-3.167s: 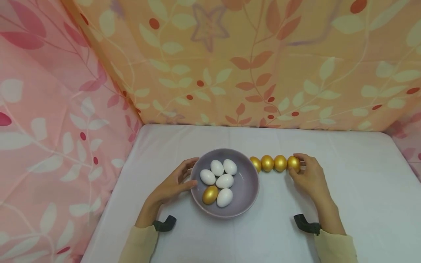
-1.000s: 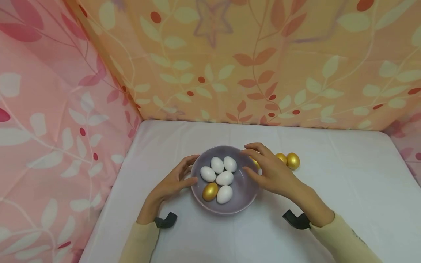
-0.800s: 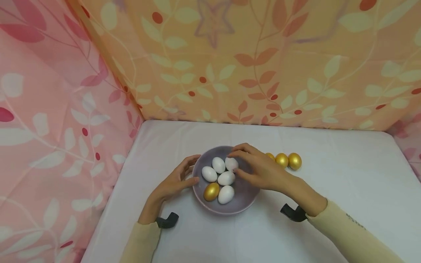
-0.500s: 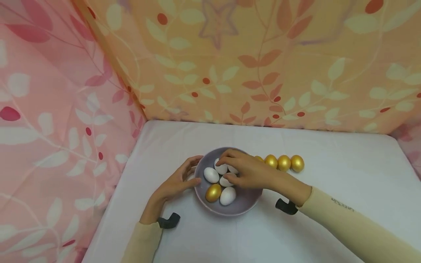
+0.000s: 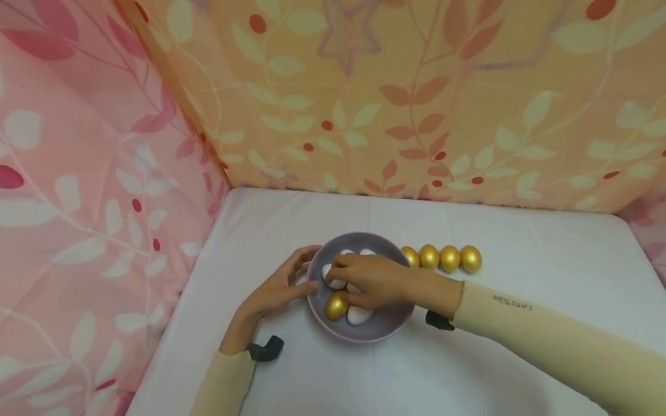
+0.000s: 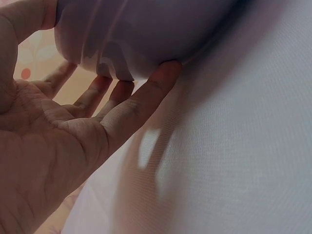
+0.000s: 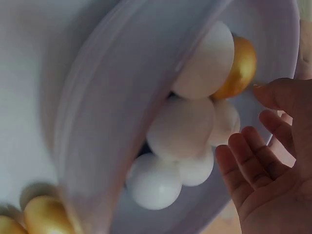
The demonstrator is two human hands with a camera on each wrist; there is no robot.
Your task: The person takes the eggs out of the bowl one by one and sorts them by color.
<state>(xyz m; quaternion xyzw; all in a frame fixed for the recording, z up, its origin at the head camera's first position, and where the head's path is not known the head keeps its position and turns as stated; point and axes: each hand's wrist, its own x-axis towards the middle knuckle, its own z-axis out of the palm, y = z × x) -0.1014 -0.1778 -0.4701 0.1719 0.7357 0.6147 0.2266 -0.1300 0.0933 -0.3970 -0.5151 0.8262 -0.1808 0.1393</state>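
The purple bowl [image 5: 382, 325] stands on the white-covered table, holding several white eggs [image 5: 333, 277] and one golden egg [image 5: 336, 306]. At its left side my left hand [image 5: 281, 289] holds the bowl, thumb at the rim and fingertips against the outer wall [image 6: 131, 34]. My right hand [image 5: 372, 280] is inside the bowl over the eggs and hides part of them in the head view. In the right wrist view, its fingers [image 7: 248, 161] are loosely bent near the white eggs, with a gap between thumb and fingers and no egg gripped.
Several golden eggs [image 5: 450, 258] lie in a row on the table, right of the bowl; the nearest is partly behind its rim. A yellow patterned cloth [image 5: 416, 115] hangs behind the table and a pink one [image 5: 93, 202] on the left.
My right hand has left the far end of the golden egg row and moved left, over the bowl and down among its eggs. The left hand keeps its place at the bowl.
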